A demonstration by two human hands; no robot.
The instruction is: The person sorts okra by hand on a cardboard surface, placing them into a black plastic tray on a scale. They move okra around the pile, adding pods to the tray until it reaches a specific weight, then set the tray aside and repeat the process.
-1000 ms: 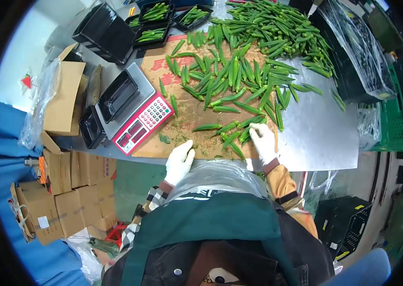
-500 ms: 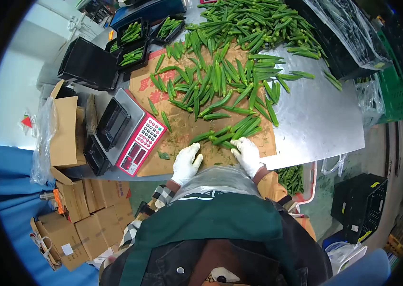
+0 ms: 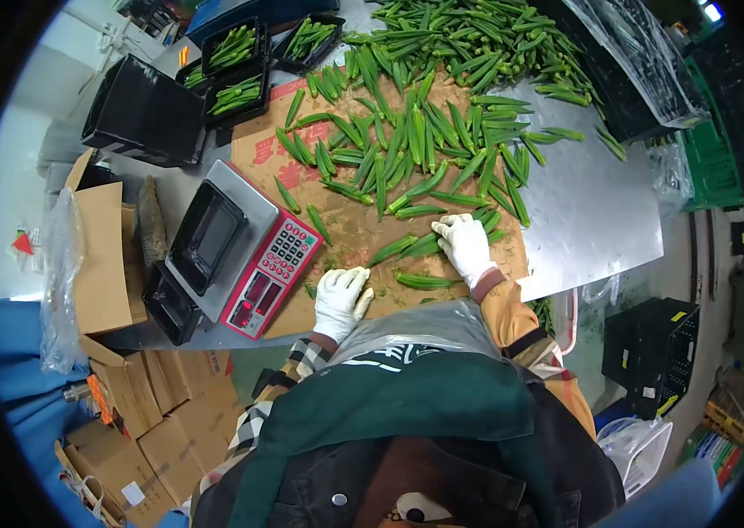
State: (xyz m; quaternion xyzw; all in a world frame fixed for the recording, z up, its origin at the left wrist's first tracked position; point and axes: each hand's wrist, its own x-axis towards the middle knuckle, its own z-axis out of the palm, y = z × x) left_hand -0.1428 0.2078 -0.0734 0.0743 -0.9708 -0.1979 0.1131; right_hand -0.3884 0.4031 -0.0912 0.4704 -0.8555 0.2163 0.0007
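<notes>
Curving over a small cluster of slender green okra pods (image 3: 425, 245) on a flat brown cardboard sheet (image 3: 350, 231), the white-gloved right hand (image 3: 465, 245) angles its fingers forward; whether they pinch a pod, I cannot tell. The white-gloved left hand (image 3: 341, 301) sits palm down near the sheet's front edge, fingers loosely bent, thumb apart, gripping nothing visible.

Left of the metal table (image 3: 583, 220), a pale wall (image 3: 27, 189) shows above blue cloth (image 3: 7, 374).

green okra (image 3: 418, 136), brown cardboard (image 3: 350, 231), checked left sleeve (image 3: 253, 422)
</notes>
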